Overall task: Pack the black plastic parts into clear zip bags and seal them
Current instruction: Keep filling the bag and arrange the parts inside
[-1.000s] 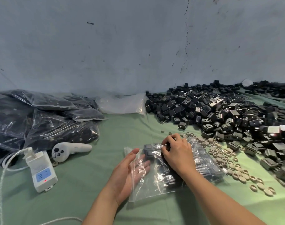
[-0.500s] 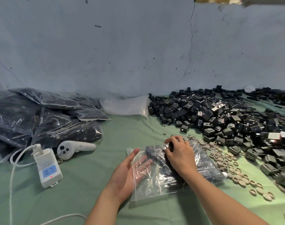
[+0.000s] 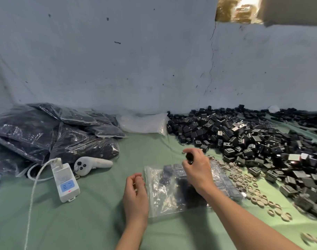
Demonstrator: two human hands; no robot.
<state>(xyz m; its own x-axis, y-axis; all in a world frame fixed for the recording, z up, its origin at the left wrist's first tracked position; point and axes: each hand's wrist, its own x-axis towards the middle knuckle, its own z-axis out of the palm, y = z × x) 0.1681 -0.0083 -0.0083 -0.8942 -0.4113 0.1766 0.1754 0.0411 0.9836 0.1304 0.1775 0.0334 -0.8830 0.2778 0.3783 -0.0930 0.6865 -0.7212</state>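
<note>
While the right hand [image 3: 197, 171] hovers over the clear zip bag [image 3: 165, 193], its fingers [image 3: 188, 151] pinch a single black plastic part [image 3: 189, 157] above the bag's far end. That bag lies flat on the green-covered table [image 3: 100, 217], partly filled with more black parts (they show dimly through the film). Just beside its left edge, the left hand [image 3: 136, 193] has its fingers loosely curled and grips nothing that shows; whether it touches the bag I cannot tell. To the right, a big loose pile of black parts [image 3: 253, 141] spreads along the wall, with tan rings [image 3: 244, 181] scattered at its near edge. At far left lie packed bags [image 3: 45, 134], a white controller [image 3: 93, 164] and a white plug adapter [image 3: 66, 183] on a cord.
</note>
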